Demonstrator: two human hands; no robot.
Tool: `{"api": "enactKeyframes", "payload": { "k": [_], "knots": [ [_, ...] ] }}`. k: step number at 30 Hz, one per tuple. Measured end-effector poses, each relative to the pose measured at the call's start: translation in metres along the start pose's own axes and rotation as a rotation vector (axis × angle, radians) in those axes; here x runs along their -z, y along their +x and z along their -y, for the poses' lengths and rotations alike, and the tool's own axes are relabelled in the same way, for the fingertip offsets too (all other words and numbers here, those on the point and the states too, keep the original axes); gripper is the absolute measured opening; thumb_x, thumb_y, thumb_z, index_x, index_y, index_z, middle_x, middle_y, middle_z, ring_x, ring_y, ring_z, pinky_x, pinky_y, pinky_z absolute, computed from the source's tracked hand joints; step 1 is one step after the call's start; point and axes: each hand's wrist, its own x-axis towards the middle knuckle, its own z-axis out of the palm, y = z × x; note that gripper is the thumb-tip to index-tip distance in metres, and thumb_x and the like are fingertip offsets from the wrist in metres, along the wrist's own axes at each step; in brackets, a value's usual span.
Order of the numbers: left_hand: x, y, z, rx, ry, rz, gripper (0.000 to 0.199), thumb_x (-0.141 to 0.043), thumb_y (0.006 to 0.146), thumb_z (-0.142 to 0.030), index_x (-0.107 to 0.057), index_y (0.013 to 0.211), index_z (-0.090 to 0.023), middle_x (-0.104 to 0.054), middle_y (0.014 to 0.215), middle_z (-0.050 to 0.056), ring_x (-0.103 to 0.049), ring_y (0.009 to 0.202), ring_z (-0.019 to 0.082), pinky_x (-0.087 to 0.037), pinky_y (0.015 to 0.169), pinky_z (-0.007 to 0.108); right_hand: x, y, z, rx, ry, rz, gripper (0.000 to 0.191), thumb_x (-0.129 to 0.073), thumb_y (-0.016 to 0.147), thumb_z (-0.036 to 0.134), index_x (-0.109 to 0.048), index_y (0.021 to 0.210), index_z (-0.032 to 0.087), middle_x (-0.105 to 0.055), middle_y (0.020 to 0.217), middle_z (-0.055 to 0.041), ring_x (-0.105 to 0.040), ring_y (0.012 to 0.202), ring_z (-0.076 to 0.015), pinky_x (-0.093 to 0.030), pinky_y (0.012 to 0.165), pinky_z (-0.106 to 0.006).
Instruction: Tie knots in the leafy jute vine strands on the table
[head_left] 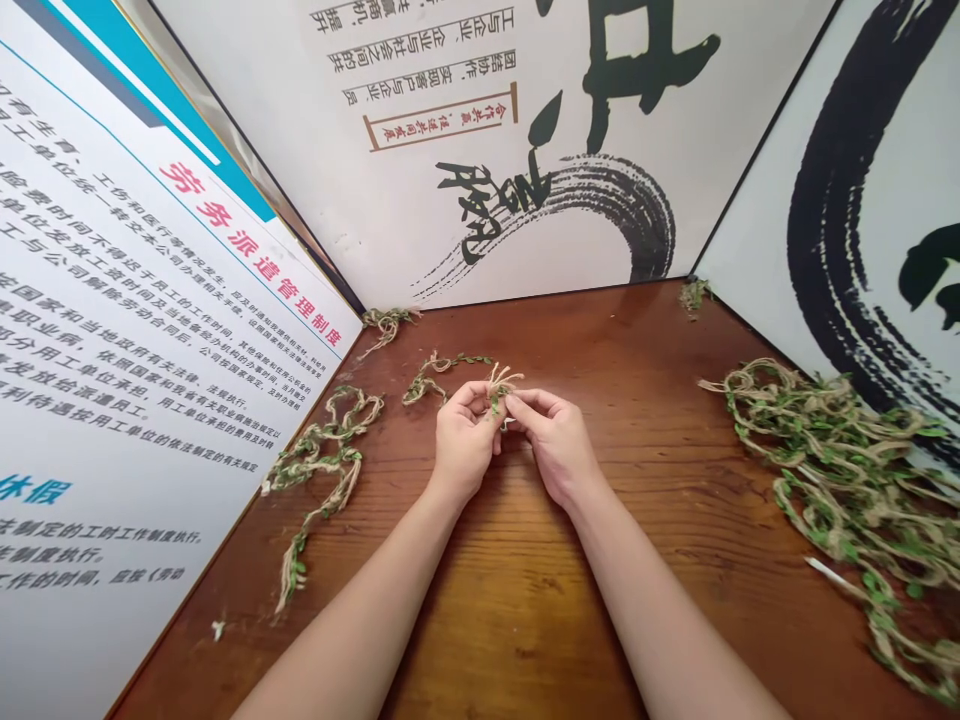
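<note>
My left hand (465, 435) and my right hand (555, 430) meet above the middle of the wooden table. Between their fingertips is the end of a twine garland (498, 388), tan jute strands with small green leaves. Several loose strands fan out above the fingers. The left thumb and fingers close round it from one side, while the right thumb and forefinger pinch it from the other. A length of leafy twine (429, 378) lies on the table just beyond my left hand; whether it joins the held piece is hidden.
A large tangled heap of leafy twine (847, 470) lies at the right, with a thin white stick (832, 575) beside it. Another garland length (326, 465) curls at the left. Printed panels (420, 220) wall in the wooden table (510, 620). Small twine bits (694, 293) lie in the back corners.
</note>
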Motion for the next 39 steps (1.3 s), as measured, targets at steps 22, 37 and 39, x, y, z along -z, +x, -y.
{"api": "enactKeyframes", "payload": {
  "k": [22, 37, 39],
  "knots": [
    [0.0031, 0.0017, -0.0005, 0.041, -0.122, -0.003, 0.029, -0.084, 0.063, -0.024, -0.058, 0.075, -0.017, -0.060, 0.062, -0.005, -0.041, 0.037, 0.003, -0.031, 0.033, 0.014, -0.0049, -0.0051, 0.0060, -0.078, 0.136, -0.005, 0.023, -0.085, 0.059, 0.034, -0.075, 0.069, 0.016, -0.070, 0.073, -0.0025, -0.060, 0.070, -0.0145, -0.049, 0.065, -0.027],
    [-0.0002, -0.0006, -0.0019, 0.040, -0.103, 0.024, 0.028, -0.083, 0.061, -0.022, -0.060, 0.076, -0.017, -0.063, 0.064, -0.004, -0.044, 0.042, 0.005, -0.033, 0.032, 0.014, -0.0021, -0.0033, 0.0070, -0.105, 0.244, -0.034, 0.018, -0.081, 0.058, 0.027, -0.069, 0.062, 0.016, -0.063, 0.065, -0.0004, -0.054, 0.064, -0.0121, -0.046, 0.061, -0.025],
    [0.0001, -0.0005, -0.0016, 0.039, -0.090, 0.027, 0.029, -0.084, 0.061, -0.023, -0.060, 0.076, -0.017, -0.063, 0.063, -0.004, -0.042, 0.040, 0.004, -0.032, 0.032, 0.014, -0.0031, -0.0049, 0.0071, -0.087, 0.220, -0.031, 0.018, -0.081, 0.059, 0.028, -0.070, 0.064, 0.015, -0.065, 0.067, -0.0010, -0.055, 0.065, -0.0127, -0.046, 0.061, -0.026]
  ]
}}
